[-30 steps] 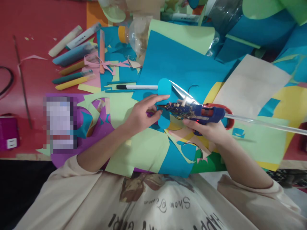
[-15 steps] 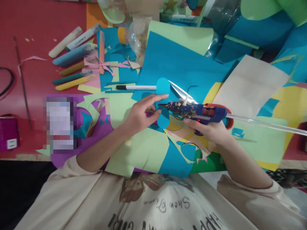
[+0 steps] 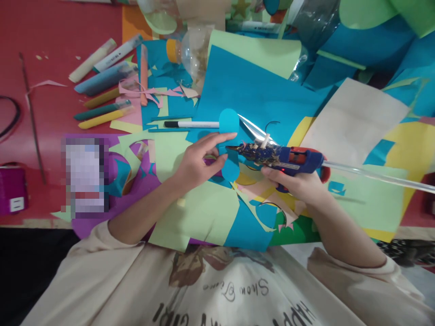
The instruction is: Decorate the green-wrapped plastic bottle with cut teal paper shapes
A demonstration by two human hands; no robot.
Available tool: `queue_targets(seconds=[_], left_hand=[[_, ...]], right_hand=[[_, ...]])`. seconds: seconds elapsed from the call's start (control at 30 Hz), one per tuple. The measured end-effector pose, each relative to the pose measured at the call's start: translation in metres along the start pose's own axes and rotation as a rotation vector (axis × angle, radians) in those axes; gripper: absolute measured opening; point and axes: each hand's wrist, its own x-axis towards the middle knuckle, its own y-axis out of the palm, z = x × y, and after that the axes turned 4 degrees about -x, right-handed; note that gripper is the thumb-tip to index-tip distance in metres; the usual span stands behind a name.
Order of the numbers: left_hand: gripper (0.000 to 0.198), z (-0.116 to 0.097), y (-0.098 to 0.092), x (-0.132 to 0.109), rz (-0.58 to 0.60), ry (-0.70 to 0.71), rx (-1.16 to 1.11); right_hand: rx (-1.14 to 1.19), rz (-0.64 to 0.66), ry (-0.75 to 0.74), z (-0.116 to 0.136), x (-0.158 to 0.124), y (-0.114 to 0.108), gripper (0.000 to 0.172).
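Two bare hands meet at the centre of the frame, just above your cream shirt (image 3: 217, 290) at the bottom edge. Your left hand (image 3: 197, 162) pinches a small blue paper cutout (image 3: 229, 121) at its narrow waist, forefinger stretched over it and thumb underneath. Your right hand (image 3: 295, 183) is wrapped tight around a blue glue gun (image 3: 288, 157).

The gun lies almost level, pointing left. Its nozzle is at the cutout's waist, touching or just beside it; you cannot tell which. The cutout's length runs up and down, crossing the gun. A clear glue stick (image 3: 377, 177) trails toward the right edge.

Loose coloured sheets lie beneath. Just beyond, a white marker (image 3: 193, 124) lies level, its end by the cutout's upper lobe. Farther up is a big blue sheet (image 3: 258, 90), then a plastic bottle (image 3: 192, 47) at top centre. The red table (image 3: 50, 108) shows at upper left.
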Motion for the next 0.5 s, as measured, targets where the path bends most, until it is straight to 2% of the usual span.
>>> queue_targets(seconds=[0.5], left_hand=[[0.035,-0.0024,-0.0006,0.0013,-0.027,-0.016,-0.03]], right_hand=[[0.04,-0.009,0.034,-0.0067,-0.003,-0.0036,0.041]])
